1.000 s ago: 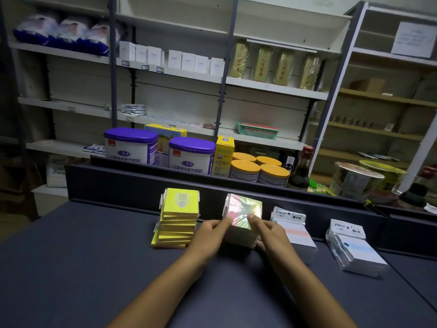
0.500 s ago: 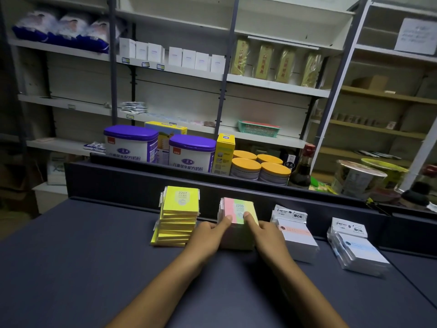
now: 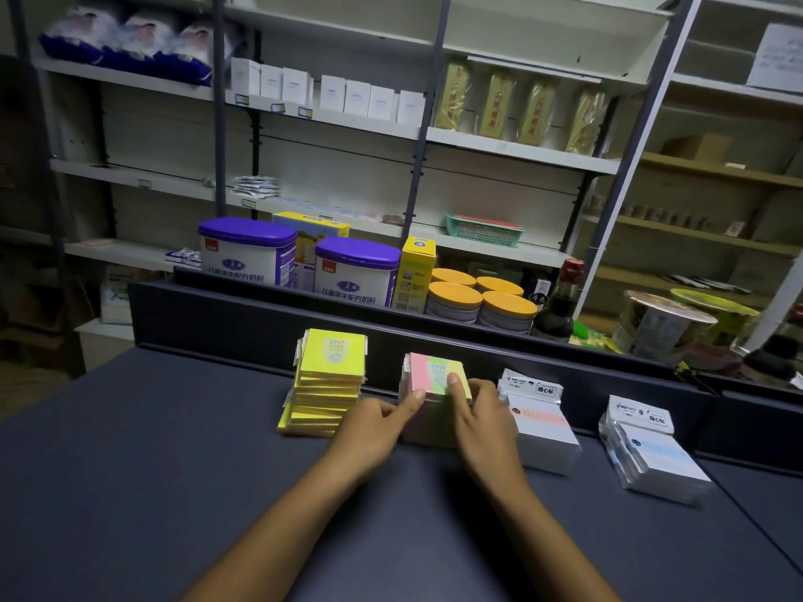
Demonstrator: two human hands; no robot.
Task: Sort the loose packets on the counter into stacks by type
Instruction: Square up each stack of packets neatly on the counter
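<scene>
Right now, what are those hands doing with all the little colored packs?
A person is sorting packets into stacks on a dark counter. Both hands are on the pink-and-yellow stack: the left hand at its left side, the right hand with its thumb on top. A yellow stack stands to the left, and two white stacks to the right.

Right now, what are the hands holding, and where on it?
Both hands grip the pink-and-yellow packet stack: the left hand at its left side, the right hand at its right side with the thumb on the top packet.
</scene>
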